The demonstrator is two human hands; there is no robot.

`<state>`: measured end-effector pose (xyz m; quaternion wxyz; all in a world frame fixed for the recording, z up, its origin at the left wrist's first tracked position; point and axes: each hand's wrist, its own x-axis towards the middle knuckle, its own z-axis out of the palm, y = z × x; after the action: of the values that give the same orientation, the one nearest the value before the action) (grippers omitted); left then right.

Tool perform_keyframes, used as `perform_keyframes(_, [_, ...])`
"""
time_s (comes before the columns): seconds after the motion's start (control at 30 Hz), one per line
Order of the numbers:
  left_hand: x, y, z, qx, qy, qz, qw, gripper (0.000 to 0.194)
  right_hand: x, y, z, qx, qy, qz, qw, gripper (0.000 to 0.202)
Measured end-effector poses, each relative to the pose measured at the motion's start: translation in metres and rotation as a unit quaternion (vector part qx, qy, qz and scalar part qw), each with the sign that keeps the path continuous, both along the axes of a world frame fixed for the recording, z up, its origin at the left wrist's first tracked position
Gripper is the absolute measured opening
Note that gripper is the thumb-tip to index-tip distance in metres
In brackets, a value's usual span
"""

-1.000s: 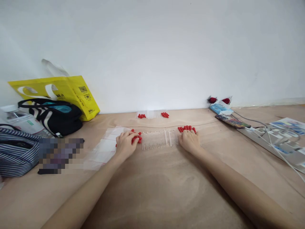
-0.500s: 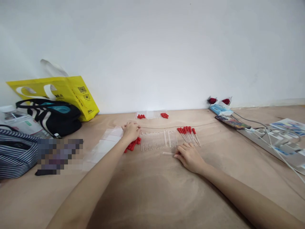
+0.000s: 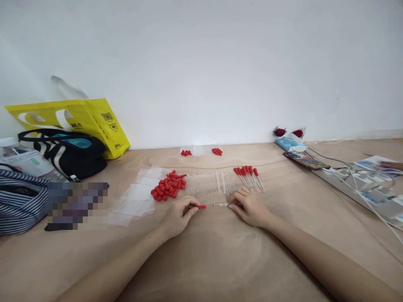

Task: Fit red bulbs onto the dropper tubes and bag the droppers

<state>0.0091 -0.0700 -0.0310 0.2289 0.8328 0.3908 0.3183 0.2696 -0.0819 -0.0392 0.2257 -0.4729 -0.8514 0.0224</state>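
My left hand (image 3: 180,216) pinches a red rubber bulb (image 3: 201,206), its narrow end pointing right. Facing it across a small gap is a clear glass tube (image 3: 221,204), held in the fingers of my right hand (image 3: 250,207). A heap of red bulbs (image 3: 168,186) lies beyond my left hand. To its right, clear tubes (image 3: 206,184) lie side by side in a row. Several tubes with red bulbs fitted, the droppers (image 3: 248,173), are fanned out beyond my right hand.
Flat clear bags (image 3: 135,197) lie left of the heap; another bag (image 3: 201,150) with red bulbs is by the wall. A yellow bag (image 3: 110,126) and black bag (image 3: 85,157) stand left. At right are a power strip (image 3: 355,188), cables and another person's hand (image 3: 392,165).
My left hand has come from the heap of bulbs back toward me and now holds one bulb. My right hand has barely moved. Another person's hand has appeared at the right edge.
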Motion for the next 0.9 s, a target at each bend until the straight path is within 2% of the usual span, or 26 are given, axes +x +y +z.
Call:
perform_keyframes(0.1, [-0.002,-0.001,0.002,0.036,0.039,-0.003,0.999,0.022,-0.001,0.002,-0.003,-0.001,0.029,0.010,1.000,0.019])
perform_keyframes(0.2, [0.001,-0.001,-0.002,0.102,0.104,-0.001,0.989,0.034,-0.004,0.005,-0.009,0.013,0.050,0.013,0.999,0.021])
perform_keyframes(0.33, [0.007,0.005,-0.011,0.182,0.167,0.020,0.969,0.027,-0.008,0.007,-0.014,0.029,0.067,0.020,0.997,0.018])
perform_keyframes(0.47, [0.010,0.009,-0.015,0.219,0.160,0.023,0.962,0.022,-0.015,0.003,-0.014,0.049,0.079,0.008,0.996,0.017])
perform_keyframes(0.6, [0.012,0.006,-0.014,0.242,0.139,0.024,0.960,0.021,-0.025,-0.005,-0.009,0.064,0.069,-0.026,0.995,0.015])
perform_keyframes(0.73, [0.016,-0.002,-0.009,0.223,0.129,0.015,0.966,0.019,-0.032,-0.011,-0.005,0.061,0.071,-0.051,0.994,0.016])
perform_keyframes(0.9, [0.020,-0.008,-0.004,0.199,0.117,0.033,0.972,0.015,-0.037,-0.017,-0.002,0.058,0.073,-0.046,0.995,0.017])
